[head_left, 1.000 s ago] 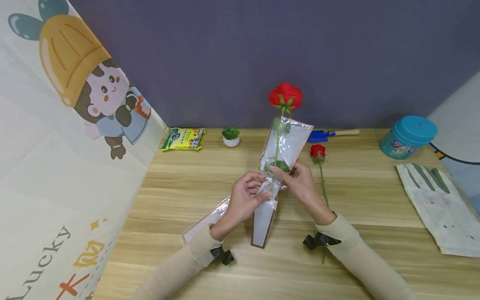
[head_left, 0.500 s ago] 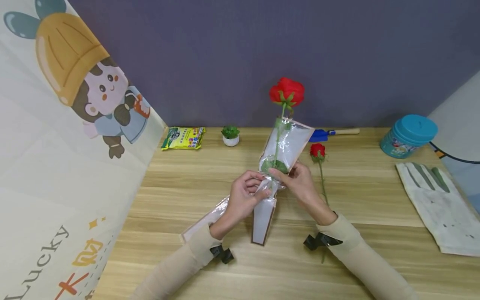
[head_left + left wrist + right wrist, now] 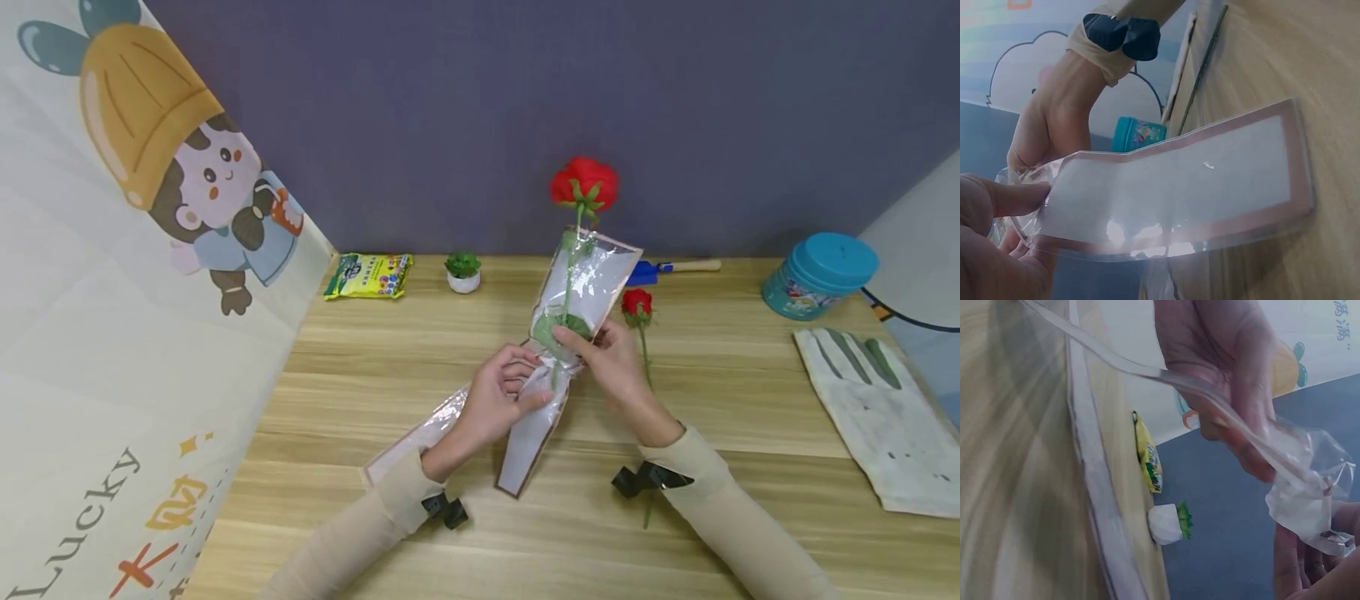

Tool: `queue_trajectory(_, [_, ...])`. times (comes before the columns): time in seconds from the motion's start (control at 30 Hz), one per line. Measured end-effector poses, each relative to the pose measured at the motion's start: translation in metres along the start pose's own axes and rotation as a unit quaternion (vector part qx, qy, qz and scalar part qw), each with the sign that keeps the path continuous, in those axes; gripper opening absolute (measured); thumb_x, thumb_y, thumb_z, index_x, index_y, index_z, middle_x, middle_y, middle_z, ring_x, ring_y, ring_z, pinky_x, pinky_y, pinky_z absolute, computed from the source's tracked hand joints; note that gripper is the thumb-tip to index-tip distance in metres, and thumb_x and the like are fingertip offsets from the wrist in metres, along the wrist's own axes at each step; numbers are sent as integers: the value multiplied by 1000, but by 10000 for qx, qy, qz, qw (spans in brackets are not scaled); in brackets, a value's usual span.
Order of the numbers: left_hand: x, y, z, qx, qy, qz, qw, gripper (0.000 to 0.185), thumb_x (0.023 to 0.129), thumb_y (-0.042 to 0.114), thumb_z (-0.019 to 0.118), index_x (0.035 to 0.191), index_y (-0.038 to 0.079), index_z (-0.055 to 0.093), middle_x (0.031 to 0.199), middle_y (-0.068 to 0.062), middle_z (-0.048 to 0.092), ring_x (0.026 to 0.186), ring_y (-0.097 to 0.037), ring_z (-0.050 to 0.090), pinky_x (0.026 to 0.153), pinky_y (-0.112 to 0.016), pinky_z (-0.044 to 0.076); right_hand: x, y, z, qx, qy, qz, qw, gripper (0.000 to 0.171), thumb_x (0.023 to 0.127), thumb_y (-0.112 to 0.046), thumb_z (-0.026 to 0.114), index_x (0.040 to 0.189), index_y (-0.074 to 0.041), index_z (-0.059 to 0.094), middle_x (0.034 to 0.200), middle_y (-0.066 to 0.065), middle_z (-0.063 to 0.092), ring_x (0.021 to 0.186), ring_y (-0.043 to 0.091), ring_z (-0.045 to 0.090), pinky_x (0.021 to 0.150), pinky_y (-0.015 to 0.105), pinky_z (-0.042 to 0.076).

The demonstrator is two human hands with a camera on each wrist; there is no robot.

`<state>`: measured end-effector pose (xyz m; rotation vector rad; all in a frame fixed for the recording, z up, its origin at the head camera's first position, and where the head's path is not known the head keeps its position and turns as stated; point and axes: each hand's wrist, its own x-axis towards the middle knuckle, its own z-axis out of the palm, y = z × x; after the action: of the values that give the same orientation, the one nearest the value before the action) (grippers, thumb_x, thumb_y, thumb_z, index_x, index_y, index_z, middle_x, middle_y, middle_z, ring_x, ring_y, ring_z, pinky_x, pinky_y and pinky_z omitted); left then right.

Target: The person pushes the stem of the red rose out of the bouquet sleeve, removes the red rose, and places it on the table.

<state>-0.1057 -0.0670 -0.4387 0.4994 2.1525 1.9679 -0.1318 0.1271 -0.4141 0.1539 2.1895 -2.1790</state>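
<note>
A red rose [image 3: 584, 184] on a green stem stands up inside a clear plastic sleeve [image 3: 581, 287] with a pink-brown border. My left hand [image 3: 501, 401] pinches the sleeve at its narrow waist; the lower part of the sleeve [image 3: 1179, 187] hangs down toward the wooden table [image 3: 360, 392]. My right hand [image 3: 609, 354] grips the sleeve and stem just above, near the green leaves. In the right wrist view the left hand [image 3: 1222, 375] holds the crinkled plastic [image 3: 1300, 487]. A second clear sleeve [image 3: 420, 437] lies flat under my left forearm.
A smaller red rose [image 3: 637, 304] lies on the table right of my hands. At the back are a yellow-green packet [image 3: 369, 277], a tiny potted plant [image 3: 462, 272], a blue trowel [image 3: 660, 268] and a teal tub [image 3: 819, 275]. White gloves [image 3: 873, 408] lie far right.
The rose and its sleeve have shifted slightly right and tilted; both hands moved with them, still holding at the waist. The sleeve's lower end now slants left.
</note>
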Motion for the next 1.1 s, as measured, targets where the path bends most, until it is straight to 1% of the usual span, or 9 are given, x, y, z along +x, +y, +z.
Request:
queue_trajectory(0.13, [-4, 0, 5, 155, -153, -99, 9997, 47, 82, -5, 82, 122, 2, 59, 104, -25, 76, 73, -1, 66, 62, -17, 56, 3, -7, -8, 455, 159, -202, 9986, 25, 96, -17, 76, 119, -10, 68, 93, -15, 77, 81, 3, 71, 71, 20, 61])
queue_trajectory(0.23, [-7, -1, 10, 100, -331, -124, 9993, 51, 81, -5, 83, 125, 2, 58, 97, -27, 75, 70, -1, 63, 60, -16, 53, 5, -13, -13, 846, 275, -382, 9953, 19, 96, -12, 75, 113, -16, 69, 95, -12, 77, 80, 4, 72, 71, 20, 62])
queue_trajectory(0.33, [-9, -2, 14, -85, -500, -212, 9985, 57, 81, -6, 83, 130, 1, 56, 102, -28, 75, 76, -4, 69, 66, -19, 59, 5, -17, -18, 1063, 366, -470, 9925, 18, 96, -10, 75, 111, -18, 70, 97, -11, 77, 81, 5, 72, 72, 20, 62])
queue_trajectory(0.43, [-10, -2, 15, -121, -547, -282, 9980, 62, 80, -5, 84, 134, 2, 54, 110, -28, 75, 84, -15, 75, 71, -23, 63, 6, -20, -21, 1180, 396, -500, 9910, 19, 95, -8, 75, 112, -17, 70, 97, -10, 78, 81, 4, 72, 74, 21, 63])
queue_trajectory(0.47, [-11, -2, 16, -123, -542, -336, 9979, 63, 80, -5, 84, 135, 3, 54, 117, -27, 74, 89, -19, 78, 75, -27, 65, 5, -21, -22, 1219, 391, -498, 9905, 19, 95, -8, 75, 112, -17, 70, 98, -10, 78, 82, 5, 72, 75, 21, 63])
queue_trajectory(0.57, [-11, -2, 16, -12, -476, -372, 9982, 65, 80, -3, 85, 137, 4, 54, 120, -24, 74, 91, -26, 78, 74, -29, 66, 5, -22, -23, 1247, 405, -514, 9900, 21, 95, -8, 75, 114, -16, 71, 99, -10, 78, 84, 5, 73, 78, 21, 63])
queue_trajectory(0.77, [-10, 0, 14, 109, -444, -365, 9983, 73, 78, -5, 85, 141, 7, 50, 127, -23, 71, 91, -29, 78, 74, -28, 66, 4, -22, -21, 1174, 382, -446, 9913, 19, 94, -12, 77, 111, -16, 72, 97, -9, 78, 82, 6, 73, 76, 22, 63])
queue_trajectory(0.93, [-4, 7, 7, 119, -212, -210, 9995, 81, 78, -3, 87, 147, 12, 47, 134, -18, 65, 92, -20, 73, 76, -26, 64, 3, -21, -19, 935, 368, -385, 9942, 15, 91, -18, 82, 104, -19, 73, 91, -8, 78, 76, 5, 72, 69, 22, 63])
queue_trajectory(1.1, [7, 17, 1, -250, 169, 127, 9995, 71, 82, -3, 84, 143, 11, 51, 131, -20, 66, 90, -9, 66, 76, -19, 59, 2, -19, -17, 579, 228, -235, 9978, 11, 94, -17, 78, 102, -20, 71, 86, -13, 78, 75, 3, 72, 69, 20, 62])
